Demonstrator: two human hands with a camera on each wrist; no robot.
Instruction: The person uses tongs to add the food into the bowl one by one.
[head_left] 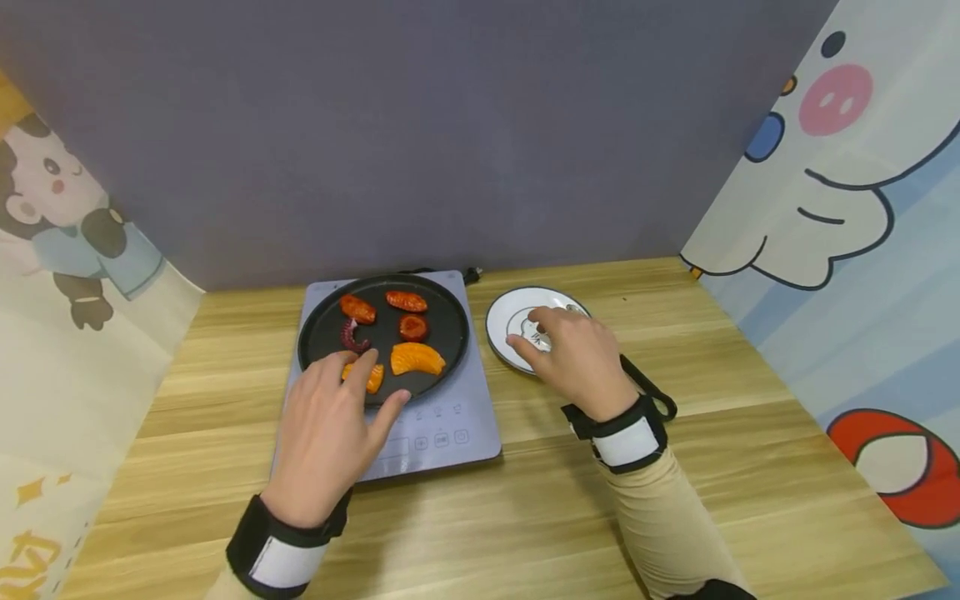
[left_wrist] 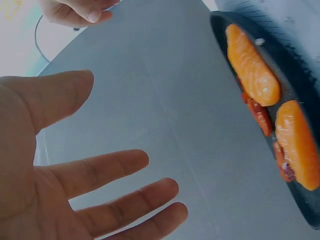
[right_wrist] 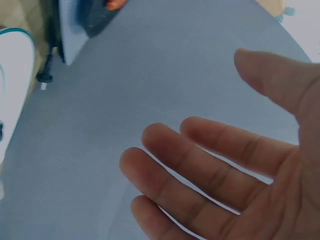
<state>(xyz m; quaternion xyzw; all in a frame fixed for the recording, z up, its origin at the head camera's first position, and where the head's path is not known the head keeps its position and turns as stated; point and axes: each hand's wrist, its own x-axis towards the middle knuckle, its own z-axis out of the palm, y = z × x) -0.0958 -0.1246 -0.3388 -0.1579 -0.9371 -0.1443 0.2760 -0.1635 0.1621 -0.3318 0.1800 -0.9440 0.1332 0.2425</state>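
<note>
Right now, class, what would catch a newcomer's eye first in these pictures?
Bright orange and red food pieces lie in a black round pan on a grey cooktop at the table's middle. The left hand reaches open over the pan's near edge, while the right hand is spread over a small white plate beside the cooktop.

Bare wood table right of plate gives free room.

Probably staged kitchen booth: induction cooker, cartoon partitions.
</note>
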